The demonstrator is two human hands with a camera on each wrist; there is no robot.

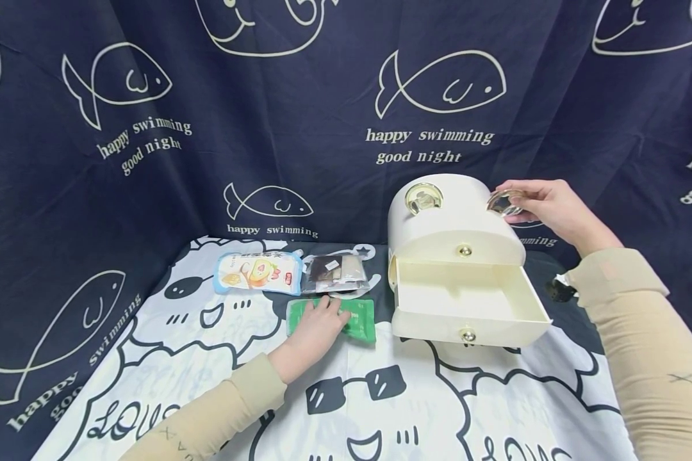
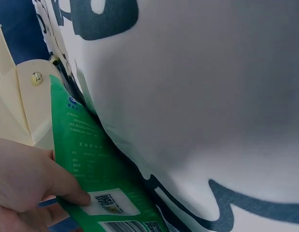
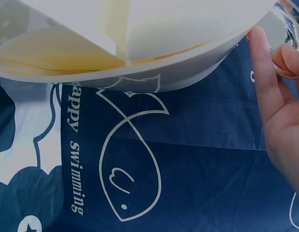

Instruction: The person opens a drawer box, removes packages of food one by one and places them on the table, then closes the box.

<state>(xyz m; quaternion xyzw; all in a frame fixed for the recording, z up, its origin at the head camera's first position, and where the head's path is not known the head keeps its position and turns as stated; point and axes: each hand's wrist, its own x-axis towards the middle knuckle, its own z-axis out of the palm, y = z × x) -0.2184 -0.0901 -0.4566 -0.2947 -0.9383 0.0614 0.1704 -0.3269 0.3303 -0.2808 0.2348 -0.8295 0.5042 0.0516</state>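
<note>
- Green packet [image 1: 361, 320], left of the white cabinet [image 1: 455, 224]: pinched by the left hand [image 1: 317, 328].
- Shiny ornament [image 1: 499, 204], cabinet's upper right: pinched by the right hand [image 1: 550, 203].
- Drawer [image 1: 432, 328]: pulled out at the cabinet's front.
- Clear packet [image 1: 336, 273]: left of the cabinet.

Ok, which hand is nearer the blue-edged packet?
Left. The left hand is just right of the blue-edged packet, at the green packet; the right hand is farther right, beside the drawer box.

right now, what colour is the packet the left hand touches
The packet is green with pale print; the left wrist view shows it best.
</note>
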